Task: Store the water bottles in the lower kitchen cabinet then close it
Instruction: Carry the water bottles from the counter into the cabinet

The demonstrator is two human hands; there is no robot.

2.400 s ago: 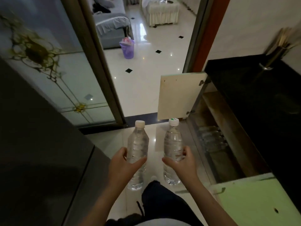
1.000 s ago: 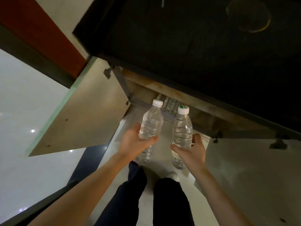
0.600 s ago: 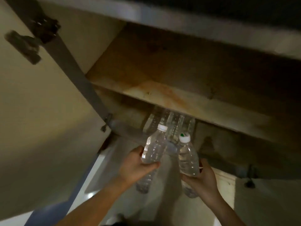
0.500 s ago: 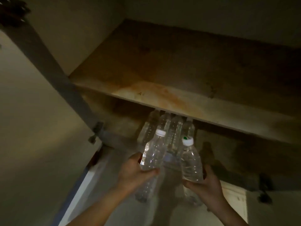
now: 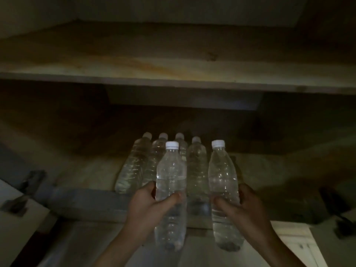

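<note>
1. While both hands are gripping bottles, nothing is resting on the cabinet floor (image 5: 81, 170) yet: the left hand (image 5: 148, 207) is wrapping around the left bottle (image 5: 171, 182), and the right hand (image 5: 244, 207) is clasping the right bottle (image 5: 223, 182), both upright, in front of the lower opening.
2. Four stored bottles (image 5: 134, 166) are standing in a tight row just inside, directly behind the held pair, under the shelf (image 5: 173, 81).
3. Likely risk: the left bottle is heading straight at that row, so pushing it in could be knocking the stored ones over like skittles.
4. The front rail (image 5: 86, 203) is sitting below the held bottles; a base dragged low may be catching on it and tipping.
5. Dim light is hiding the free floor to the right, so judging a gap there is proving hard.
6. Both doors are seemingly open, judging by the hinges (image 5: 337, 209) at the sides; closing too soon could be striking a protruding bottle.
</note>
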